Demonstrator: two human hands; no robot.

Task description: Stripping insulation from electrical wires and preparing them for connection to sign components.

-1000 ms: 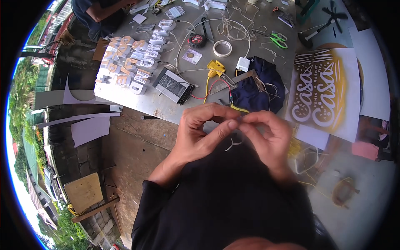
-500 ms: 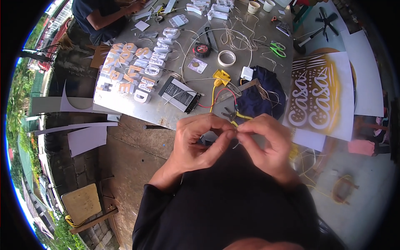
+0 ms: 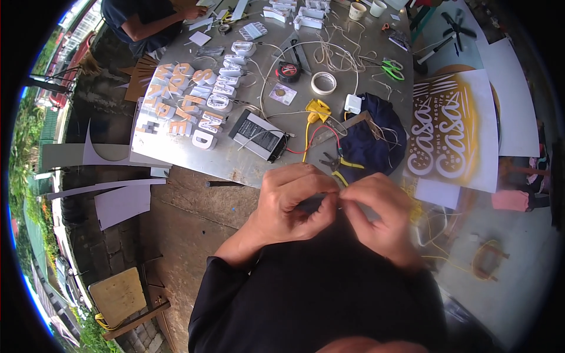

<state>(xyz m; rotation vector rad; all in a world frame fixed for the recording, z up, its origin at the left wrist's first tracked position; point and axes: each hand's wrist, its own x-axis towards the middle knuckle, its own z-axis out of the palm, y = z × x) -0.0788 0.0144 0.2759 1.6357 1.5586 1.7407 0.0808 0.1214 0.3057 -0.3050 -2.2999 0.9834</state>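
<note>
My left hand [image 3: 294, 203] and my right hand [image 3: 379, 215] meet in front of my chest, thumbs and forefingers pinched together. Between the fingertips is a thin wire, mostly hidden; only a tiny pale bit shows. Just beyond my hands, pliers [image 3: 328, 160] lie at the table's near edge beside dark blue cloth [image 3: 368, 156] with yellow trim. A silver and black power supply [image 3: 257, 135] sits to their left, with red and black leads. A yellow clamp-like piece [image 3: 318, 109] and a white adapter box [image 3: 352, 104] lie farther back.
The metal table [image 3: 200, 160] carries rows of white block letters [image 3: 220, 97], a tape measure [image 3: 287, 72], a masking tape roll [image 3: 323, 83], green-handled scissors [image 3: 392, 69] and tangled cable. Another person's arm [image 3: 150, 38] is at the far left. A lettered sign panel [image 3: 477, 132] stands at right.
My hands have shifted slightly right and down, still pinched together. The pale wire end that stuck out below the fingertips now barely shows. The view has shifted slightly.
</note>
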